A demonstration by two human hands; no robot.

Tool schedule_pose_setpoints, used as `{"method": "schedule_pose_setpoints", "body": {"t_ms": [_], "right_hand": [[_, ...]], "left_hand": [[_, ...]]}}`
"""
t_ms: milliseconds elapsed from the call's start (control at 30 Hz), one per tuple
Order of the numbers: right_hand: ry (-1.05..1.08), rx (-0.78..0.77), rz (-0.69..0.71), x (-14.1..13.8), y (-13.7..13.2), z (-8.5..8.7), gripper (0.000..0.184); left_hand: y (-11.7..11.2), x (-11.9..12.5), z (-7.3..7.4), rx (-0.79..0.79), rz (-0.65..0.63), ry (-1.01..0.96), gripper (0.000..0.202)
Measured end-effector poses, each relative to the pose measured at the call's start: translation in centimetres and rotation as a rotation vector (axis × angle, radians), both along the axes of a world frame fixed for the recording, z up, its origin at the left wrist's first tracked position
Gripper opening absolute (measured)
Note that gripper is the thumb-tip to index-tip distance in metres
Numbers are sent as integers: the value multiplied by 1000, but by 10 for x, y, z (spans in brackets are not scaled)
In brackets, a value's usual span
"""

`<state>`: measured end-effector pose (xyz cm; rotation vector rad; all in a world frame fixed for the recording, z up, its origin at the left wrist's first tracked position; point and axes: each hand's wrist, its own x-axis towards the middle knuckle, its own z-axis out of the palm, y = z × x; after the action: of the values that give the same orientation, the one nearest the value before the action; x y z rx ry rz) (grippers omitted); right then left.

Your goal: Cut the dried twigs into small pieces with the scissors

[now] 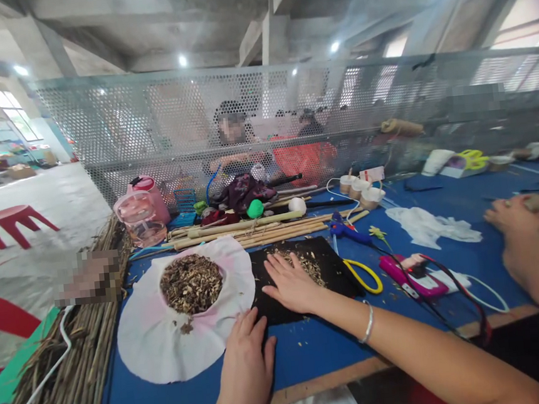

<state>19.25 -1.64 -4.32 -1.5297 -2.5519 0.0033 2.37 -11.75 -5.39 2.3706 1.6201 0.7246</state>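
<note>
My right hand lies palm down with its fingers spread on a black sheet, beside a scatter of small dried plant bits. My left hand rests at the sheet's near left corner, fingers stretched out and nothing visible in them. Just left of it spreads a round white cloth. A heap of dark and pale dried plant pieces fills the hollow in the cloth's middle, with a small clump spilled at its near side.
Sticks lie behind the sheet. A blue glue gun, yellow-handled scissors and a magenta device lie to the right. Another person's hand is farther right. Bundled stalks line the left edge; a perforated metal screen stands behind.
</note>
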Motion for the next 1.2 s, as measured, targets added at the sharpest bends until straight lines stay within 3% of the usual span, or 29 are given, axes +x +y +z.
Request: {"method": "schedule_pose_setpoints", "body": {"t_ms": [167, 267, 400, 500, 600, 700, 800, 900, 1033, 1200], "right_hand": [[143, 39, -104, 36, 31, 14, 51], [199, -45, -127, 44, 48, 20, 49], [188, -87, -27, 44, 36, 22, 44], [217, -16, 104, 40, 25, 25, 39], [199, 34, 141, 32, 34, 26, 38], [121, -32, 174, 30, 45, 23, 40], [130, -92, 186, 39, 39, 22, 38], [235, -73, 123, 54, 32, 21, 41], [260, -99, -105, 63, 44, 16, 50], [287, -110, -39, 55, 39, 18, 45]], "left_hand": [[0, 0, -1, 8, 1, -16, 35], [0, 0, -1, 4, -7, 1, 35], [0, 0, -3, 36, -9, 0, 35], [0, 0, -5, 61, -10, -13, 34], [0, -1, -5, 59, -6, -4, 34], [0, -1, -5, 54, -11, 0, 34], [0, -1, -6, 63, -12, -14, 34], [0, -2, -7, 64, -19, -8, 35], [1, -1, -7, 56, -19, 4, 35], [2, -1, -5, 51, -18, -23, 34]]}}
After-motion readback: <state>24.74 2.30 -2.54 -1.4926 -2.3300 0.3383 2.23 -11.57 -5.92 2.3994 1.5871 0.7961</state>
